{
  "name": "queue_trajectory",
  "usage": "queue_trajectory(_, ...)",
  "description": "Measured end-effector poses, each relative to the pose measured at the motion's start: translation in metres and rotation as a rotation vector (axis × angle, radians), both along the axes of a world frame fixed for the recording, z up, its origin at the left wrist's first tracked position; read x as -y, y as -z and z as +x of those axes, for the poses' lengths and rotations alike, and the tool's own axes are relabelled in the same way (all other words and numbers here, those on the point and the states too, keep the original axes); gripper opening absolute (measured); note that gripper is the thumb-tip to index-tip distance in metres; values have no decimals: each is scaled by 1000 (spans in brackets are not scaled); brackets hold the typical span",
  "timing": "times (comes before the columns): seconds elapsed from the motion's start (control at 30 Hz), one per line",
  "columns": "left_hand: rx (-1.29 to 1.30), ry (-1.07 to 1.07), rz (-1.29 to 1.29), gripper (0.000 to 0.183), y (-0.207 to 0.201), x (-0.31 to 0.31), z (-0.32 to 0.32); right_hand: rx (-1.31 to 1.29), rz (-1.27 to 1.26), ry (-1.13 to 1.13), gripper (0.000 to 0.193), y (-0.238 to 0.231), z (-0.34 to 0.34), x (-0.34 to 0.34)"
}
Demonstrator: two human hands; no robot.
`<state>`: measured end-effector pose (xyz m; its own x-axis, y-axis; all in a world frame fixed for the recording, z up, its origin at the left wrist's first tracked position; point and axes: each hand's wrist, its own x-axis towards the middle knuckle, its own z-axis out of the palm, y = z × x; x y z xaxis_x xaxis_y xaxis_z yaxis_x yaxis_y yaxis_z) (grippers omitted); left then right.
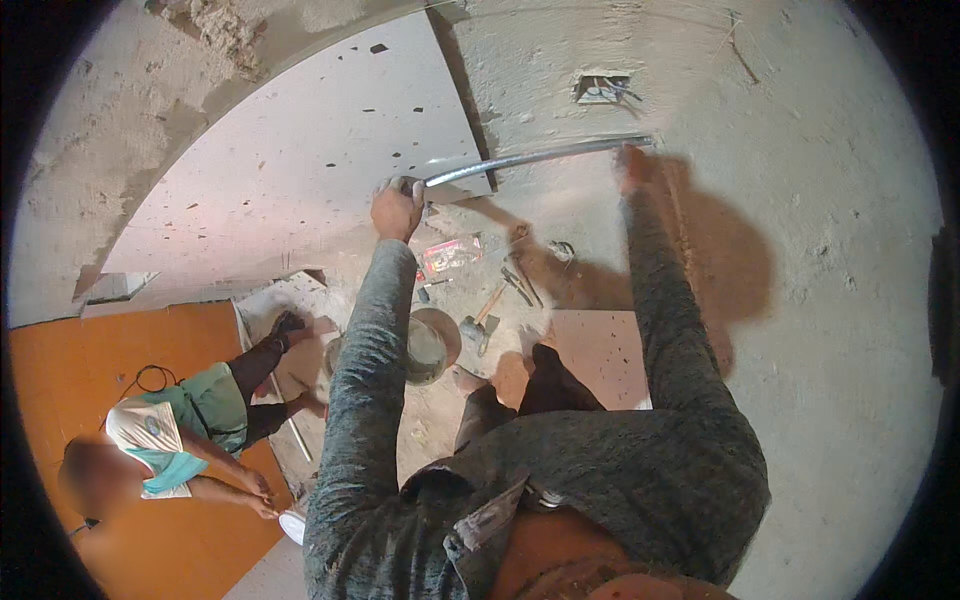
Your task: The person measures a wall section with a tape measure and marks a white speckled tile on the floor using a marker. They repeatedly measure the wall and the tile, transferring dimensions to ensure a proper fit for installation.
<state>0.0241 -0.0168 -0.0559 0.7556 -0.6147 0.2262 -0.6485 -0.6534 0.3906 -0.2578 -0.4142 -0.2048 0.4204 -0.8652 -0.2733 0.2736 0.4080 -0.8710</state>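
Note:
A long silvery metal bar [540,157] stretches across the bare plastered wall, tilted slightly upward to the right. My left hand [398,208] is closed around its left end, beside the lower corner of a large white slab with dark specks [310,140]. At the bar's right end, near the wall corner, my right hand [632,168] grips it; those fingers are partly smeared. The bar's left part passes in front of the slab's edge. Above the bar, an open wall box [603,90] shows loose wires.
On the floor below lie a mallet [480,325], a bucket [425,350], a red and white packet [452,252] and small tools. Another speckled slab [600,345] is by my feet. At lower left, a person in a green and white shirt [190,420] holds a round white thing.

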Motion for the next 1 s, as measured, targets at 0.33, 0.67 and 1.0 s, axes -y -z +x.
queue_trajectory(0.33,-8,-26,-3,35,-7,25,-14,54,225,203,13,-18,-17,17)
queue_trajectory(0.67,36,5,-5,36,-4,24,-13,-121,106,286,12,-32,-16,9)
queue_trajectory(1.0,-7,12,3,33,-3,34,-17,65,174,119,11,28,-44,53)
